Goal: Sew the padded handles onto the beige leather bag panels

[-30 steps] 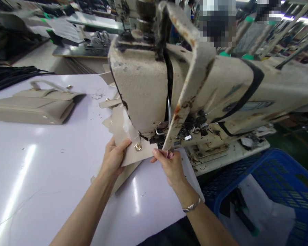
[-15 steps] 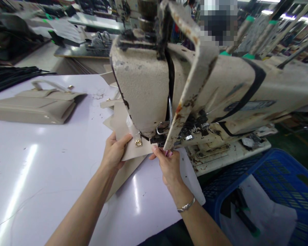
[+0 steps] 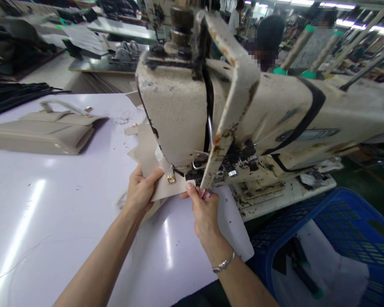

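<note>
A beige leather-like bag panel with a small gold metal clasp lies under the head of a worn cream sewing machine. My left hand grips the panel's left side, thumb on top and fingers underneath. My right hand pinches the panel's near right corner, close to the machine's presser foot area. Something pink shows at its fingers; I cannot make out what it is. The needle and the panel's far right part are hidden behind the machine head. More beige material hangs below the panel.
A finished-looking beige handbag lies on the white table at left. Black strips lie behind it. At lower right stands a blue plastic basket with white sheeting and dark spools. People are in the background.
Both hands and the panel have shifted slightly left in view. Beige material under the panel has swung back, so less of it shows below the hands.
</note>
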A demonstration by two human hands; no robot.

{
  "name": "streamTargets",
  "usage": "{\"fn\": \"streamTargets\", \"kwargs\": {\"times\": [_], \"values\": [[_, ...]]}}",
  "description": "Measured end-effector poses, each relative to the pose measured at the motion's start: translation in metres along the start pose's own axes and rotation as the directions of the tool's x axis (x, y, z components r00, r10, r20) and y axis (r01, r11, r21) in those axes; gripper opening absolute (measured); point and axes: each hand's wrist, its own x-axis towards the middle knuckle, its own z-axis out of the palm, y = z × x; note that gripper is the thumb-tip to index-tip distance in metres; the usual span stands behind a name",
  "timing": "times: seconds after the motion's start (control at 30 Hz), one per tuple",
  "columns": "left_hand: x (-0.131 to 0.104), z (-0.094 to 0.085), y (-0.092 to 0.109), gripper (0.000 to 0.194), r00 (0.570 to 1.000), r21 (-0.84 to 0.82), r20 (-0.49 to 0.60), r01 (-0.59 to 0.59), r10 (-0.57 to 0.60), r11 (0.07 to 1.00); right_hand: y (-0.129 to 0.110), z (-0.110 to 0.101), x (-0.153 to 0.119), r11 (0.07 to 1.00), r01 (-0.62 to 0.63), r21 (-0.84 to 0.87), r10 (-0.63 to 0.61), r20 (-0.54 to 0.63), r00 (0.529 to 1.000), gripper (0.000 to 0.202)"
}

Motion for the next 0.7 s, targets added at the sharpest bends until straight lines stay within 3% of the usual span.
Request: {"fn": "streamTargets", "kwargs": {"times": [0.33,0.5,0.7], "values": [[0.005,0.002,0.003,0.051,0.999,-0.013,-0.012,-0.032,0.032,0.999,0.004,0.018,-0.002,0.997,0.012,0.075,-0.001,-0.145,0.989,0.036],[0.003,0.003,0.005,0.049,0.997,-0.035,-0.041,-0.06,0.058,0.998,0.011,0.027,-0.002,0.981,0.0,0.192,0.031,-0.158,0.987,0.029],[0.012,-0.008,0.007,0.039,0.981,-0.097,0.073,0.185,-0.179,0.978,0.016,0.03,-0.002,0.977,0.035,0.21,0.004,-0.181,0.984,0.033]]}}
